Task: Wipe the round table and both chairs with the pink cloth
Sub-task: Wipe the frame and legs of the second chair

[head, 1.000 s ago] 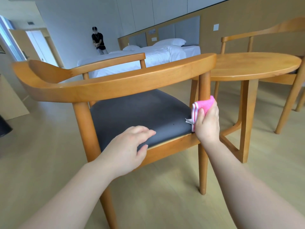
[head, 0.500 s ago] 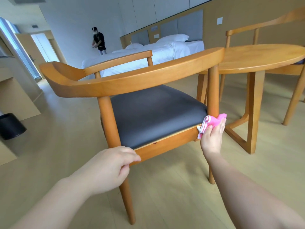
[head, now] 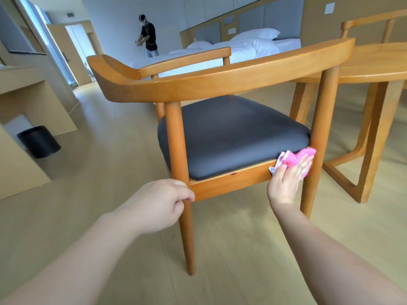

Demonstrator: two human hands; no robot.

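A wooden chair with a dark grey seat (head: 231, 133) stands in front of me, its back toward me. My left hand (head: 158, 203) grips the chair's left rear leg just below the seat rail. My right hand (head: 286, 181) presses the pink cloth (head: 295, 158) with flat fingers against the rear seat rail, right beside the right rear leg. The round wooden table (head: 374, 62) stands behind the chair at the right. Beyond the table, only the backrest of the second chair (head: 374, 20) shows.
A black bin (head: 39, 142) sits on the floor at the left under a wooden desk unit (head: 33, 102). A white bed (head: 242, 49) lies behind the chair, and another person (head: 147, 36) stands at its far side. Light wooden floor surrounds the chair.
My right hand slid the cloth down the right rear leg to the seat rail. My left hand left the seat edge and took hold of the left rear leg. My view shifted right.
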